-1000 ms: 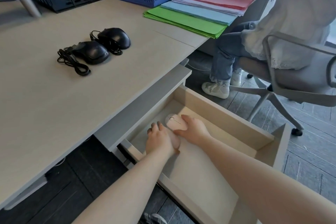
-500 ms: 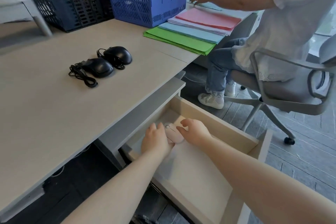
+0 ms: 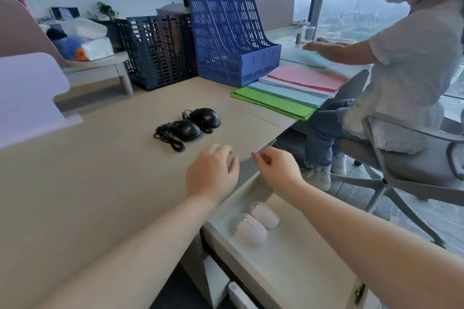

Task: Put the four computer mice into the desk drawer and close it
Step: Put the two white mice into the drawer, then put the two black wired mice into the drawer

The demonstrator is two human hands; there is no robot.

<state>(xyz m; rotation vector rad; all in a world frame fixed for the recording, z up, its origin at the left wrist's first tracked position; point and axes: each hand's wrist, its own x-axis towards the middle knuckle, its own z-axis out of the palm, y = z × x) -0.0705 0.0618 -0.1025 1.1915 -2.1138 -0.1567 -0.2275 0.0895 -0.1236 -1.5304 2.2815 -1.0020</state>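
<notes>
Both hands are empty, the left hand (image 3: 213,173) spread loosely over the worktop (image 3: 82,183) edge, the right hand (image 3: 275,168) half-curled above the open drawer (image 3: 288,266). Two pink mice (image 3: 258,223) lie touching inside it. Two black wired mice (image 3: 194,124) sit beyond on the worktop, nothing between, with file racks (image 3: 226,40) and coloured folders (image 3: 288,93) farther back.

The scene is lit evenly by soft, grey daylight from the windows (image 3: 356,7) at upper right, well beyond the fingers; the glass is washed out to a pale haze. Only faint, diffuse shadows are cast on the desk (image 3: 88,183), the darkest under the black mice (image 3: 195,124) just past the fingertips. Motion blur is seen on the left hand (image 3: 213,173) and right hand (image 3: 276,170), whose fingers are smeared. Straight lines are bowed by wide-angle distortion toward the edges, and the forearms below the fingers are stretched. Fine detail is softened throughout by compression.
</notes>
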